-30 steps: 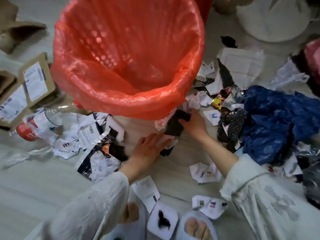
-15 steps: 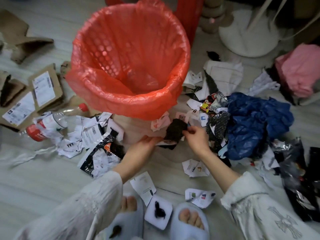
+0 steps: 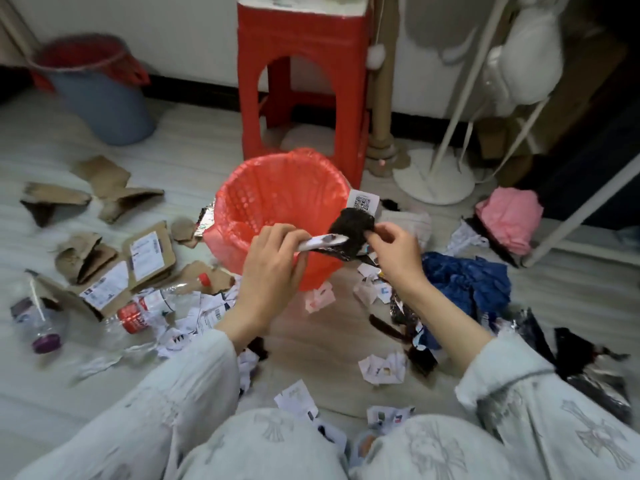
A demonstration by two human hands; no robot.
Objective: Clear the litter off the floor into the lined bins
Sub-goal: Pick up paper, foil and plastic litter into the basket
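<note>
A bin with a red liner (image 3: 277, 199) stands on the floor in front of me. Over its near right rim I hold a black crumpled scrap (image 3: 351, 226) with white paper scraps (image 3: 322, 241) under it. My left hand (image 3: 273, 265) is shut on the white paper end. My right hand (image 3: 394, 251) pinches the black scrap's right side. A white paper with a QR code (image 3: 362, 201) sticks up behind the black scrap. A second bin, blue with a red liner (image 3: 97, 88), stands far left by the wall.
Torn cardboard (image 3: 145, 254), plastic bottles (image 3: 138, 315) and paper scraps (image 3: 382, 367) litter the floor left and near. Blue bag (image 3: 464, 282), foil wrappers (image 3: 595, 365) and pink cloth (image 3: 509, 216) lie right. A red stool (image 3: 301, 81) and white stand base (image 3: 433, 181) are behind the bin.
Both hands have lifted the black scrap and paper from the floor up to the red-lined bin's rim. My head has risen, so the view now takes in the stool, wall and far bin.
</note>
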